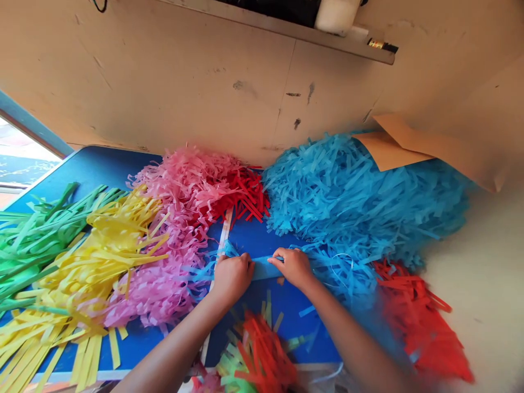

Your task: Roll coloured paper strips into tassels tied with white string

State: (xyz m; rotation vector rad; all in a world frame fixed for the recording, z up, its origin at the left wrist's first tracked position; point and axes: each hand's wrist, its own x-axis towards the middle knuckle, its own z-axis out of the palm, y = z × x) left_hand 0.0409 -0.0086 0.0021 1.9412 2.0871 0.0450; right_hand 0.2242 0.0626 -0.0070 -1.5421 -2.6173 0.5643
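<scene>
A flat blue paper strip (264,268) is stretched between my two hands over the blue table. Its left end is gripped by my left hand (234,277), fingers closed, with fringed blue ends sticking out past the knuckles. My right hand (293,266) pinches the right part between thumb and fingers, and loose blue fringe trails beyond it. To the right lies a big heap of blue fringed paper (360,202). Pink fringe (192,180) and purple fringe (159,289) are piled left of my left hand.
Yellow fringe (98,256) and green fringe (36,245) cover the left of the blue table (110,164). Red fringe lies behind, at right (421,316) and near the front edge (266,349). Brown paper (397,147) tops the blue heap. A shelf (286,30) juts from the wall.
</scene>
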